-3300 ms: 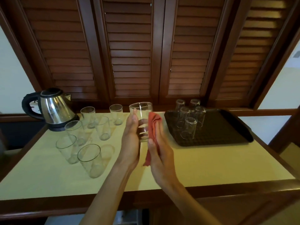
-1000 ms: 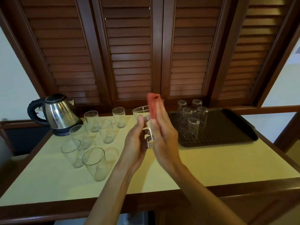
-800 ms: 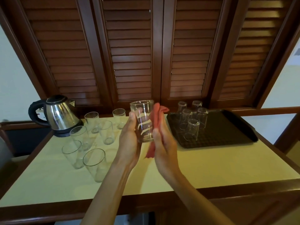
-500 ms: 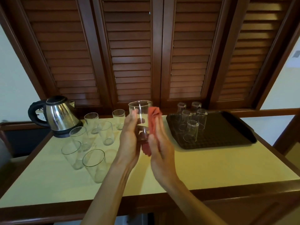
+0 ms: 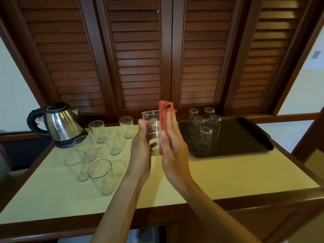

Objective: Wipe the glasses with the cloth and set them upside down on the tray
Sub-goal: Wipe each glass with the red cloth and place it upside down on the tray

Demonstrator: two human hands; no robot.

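Dark wooden louvred shutters (image 5: 140, 58) filled the wall behind a pale yellow tabletop (image 5: 219, 174) edged in brown wood. On its right side lay a black tray (image 5: 245, 137), and five glasses (image 5: 204, 140) stood upside down on the tray's left half, clustered together. At the far left of the tabletop sat a steel kettle (image 5: 59, 124) with a black handle. Beside it six clear glasses (image 5: 100, 176) stood upright in a loose group, the nearest one close to the front edge.

Above the middle of the tabletop, between that group and the tray, the person held one glass (image 5: 152, 132) upright in the air. The left hand (image 5: 141, 146) gripped it from the left, thumb up near the rim, the curled fingers showing through the glass. The right hand (image 5: 172, 142) lay flat, fingers straight and together, pressing a red cloth (image 5: 164, 114) against the right side of the glass. The cloth was sandwiched between palm and glass, and its bunched top stuck up above the fingertips and above the rim.
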